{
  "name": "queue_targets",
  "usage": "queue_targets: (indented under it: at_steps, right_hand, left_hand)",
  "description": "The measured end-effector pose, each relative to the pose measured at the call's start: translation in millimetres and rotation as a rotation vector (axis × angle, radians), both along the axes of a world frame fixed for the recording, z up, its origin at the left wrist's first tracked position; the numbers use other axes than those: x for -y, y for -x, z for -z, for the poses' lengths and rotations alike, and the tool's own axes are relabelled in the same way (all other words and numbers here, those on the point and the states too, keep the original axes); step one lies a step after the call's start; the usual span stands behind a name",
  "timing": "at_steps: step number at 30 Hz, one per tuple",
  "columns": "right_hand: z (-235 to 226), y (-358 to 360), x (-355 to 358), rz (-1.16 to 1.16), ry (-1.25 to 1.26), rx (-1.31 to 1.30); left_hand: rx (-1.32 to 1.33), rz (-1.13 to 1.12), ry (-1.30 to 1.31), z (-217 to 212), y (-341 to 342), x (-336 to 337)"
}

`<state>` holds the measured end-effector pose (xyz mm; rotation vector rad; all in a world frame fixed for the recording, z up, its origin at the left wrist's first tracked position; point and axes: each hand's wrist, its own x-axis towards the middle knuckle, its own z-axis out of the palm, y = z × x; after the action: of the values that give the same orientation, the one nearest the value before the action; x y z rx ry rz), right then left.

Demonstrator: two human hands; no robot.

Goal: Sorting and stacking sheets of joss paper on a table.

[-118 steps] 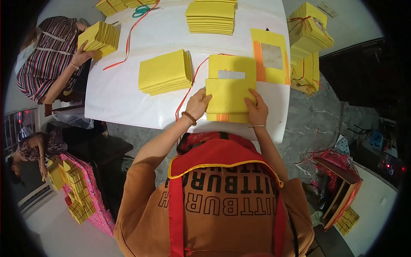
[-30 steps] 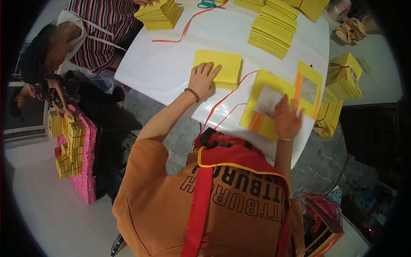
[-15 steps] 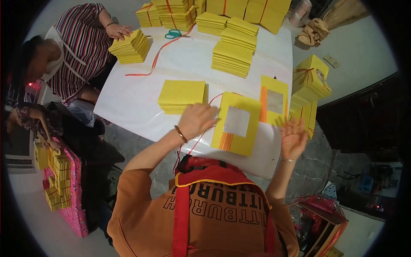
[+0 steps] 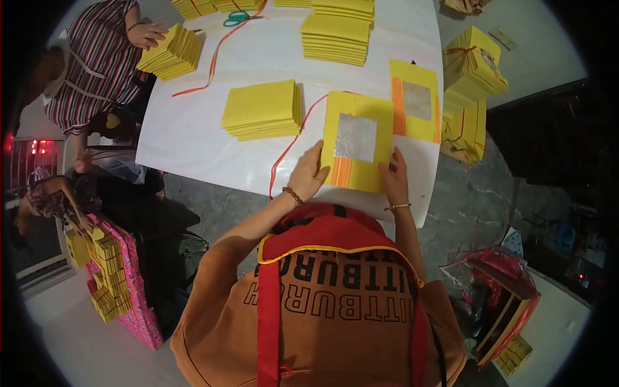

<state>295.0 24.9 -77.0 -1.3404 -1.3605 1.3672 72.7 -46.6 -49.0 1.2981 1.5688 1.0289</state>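
Note:
A stack of yellow joss paper (image 4: 371, 122), with a silver square and orange stripes on top, lies at the table's near edge. My left hand (image 4: 308, 173) presses along its left edge, thumb by the lower corner. My right hand (image 4: 395, 178) is at its right edge, fingers bent against the side, so the stack sits between both hands. Just beyond on the right lies another yellow sheet or stack with a silver square (image 4: 416, 100). To the left stands a plain yellow paper stack (image 4: 261, 109). A red ribbon (image 4: 288, 149) runs between the two stacks.
Taller yellow stacks (image 4: 335, 39) stand at the back of the white table (image 4: 213, 148). Green scissors (image 4: 237, 19) lie near another red ribbon (image 4: 213, 64). At left, a co-worker's hand (image 4: 147, 35) rests on a yellow stack (image 4: 173, 55). Tied bundles (image 4: 474, 64) stand beyond the right edge.
Both my hands have come in to the sides of the silver-square stack; before, they were raised and spread apart. The view has shifted, so the table things sit higher in it.

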Motion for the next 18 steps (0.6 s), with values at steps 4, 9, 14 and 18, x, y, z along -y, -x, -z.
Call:
queue_targets:
  at_steps: [4,9,14,18]
  right_hand:
    - [-28,-8,-5,-0.115,-0.380,0.264]
    - [-33,-4,0,-0.454,-0.767,0.705]
    - [-13,-9,-9,-0.506,-0.658,0.533]
    - [-5,-12,-11,-0.460,-0.556,0.374]
  left_hand:
    - [-0.548,0.122,-0.296,-16,6,10]
    - [-0.781,0.433,-0.403,-15,3,14]
    - [-0.801,0.492,-0.412,-14,7,5]
    - [-0.745,0.505,-0.464,-13,12,-1]
